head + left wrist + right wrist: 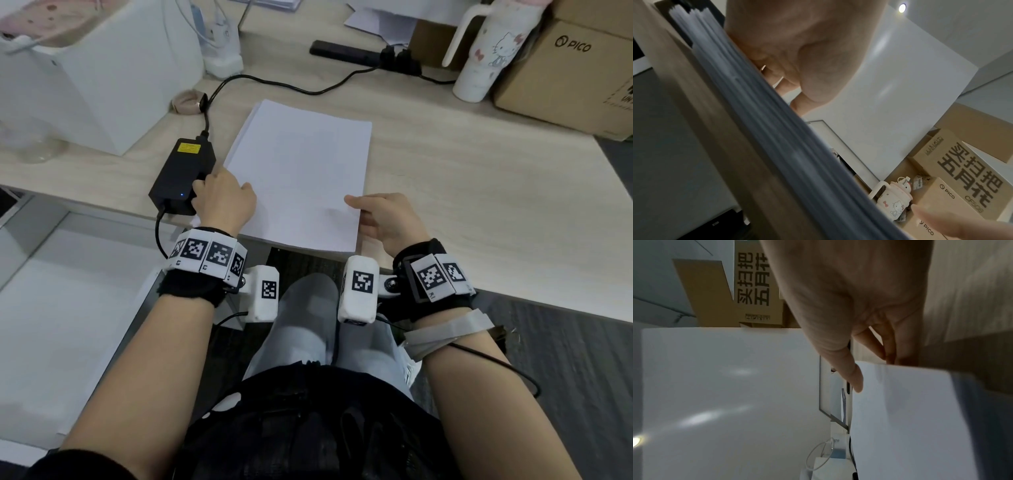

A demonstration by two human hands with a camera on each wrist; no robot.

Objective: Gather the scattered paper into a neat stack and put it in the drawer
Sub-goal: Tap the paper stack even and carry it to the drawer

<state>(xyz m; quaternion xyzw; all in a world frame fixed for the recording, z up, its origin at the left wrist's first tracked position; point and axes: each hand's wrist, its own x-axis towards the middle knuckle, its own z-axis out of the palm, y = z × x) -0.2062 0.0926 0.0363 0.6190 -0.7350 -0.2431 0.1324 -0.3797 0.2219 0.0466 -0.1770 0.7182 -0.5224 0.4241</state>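
Pale wood desk [462, 192], cluttered along its far edge: cardboard box [575, 72], white cup [479, 58] with a cartoon cat, power strip [363, 54]. Paper [301, 171] now lies as one squared stack at the near edge, its bottom end hanging slightly over the lip toward my lap. I judge that overhang useful, since it lets fingers get underneath for a lift.

Left hand [222, 198]: on the stack's left edge, fingers curled down along the side. The left wrist view shows the sheet edges layered against the palm, not perfectly flush. The hand sits between the paper and the black power brick [183, 174], touching or nearly touching the brick, so there is little room on that side.

Right hand [387, 219]: at the lower right corner, thumb on top of the sheets, other fingers tucked at the edge below. The right wrist view shows the corner pinched between thumb and fingers.

Judgement: gathering is essentially done; both hands bracket the stack to keep the sides aligned before lifting. No drawer identified in any view. Risk: top sheets sliding if the lift is uneven.
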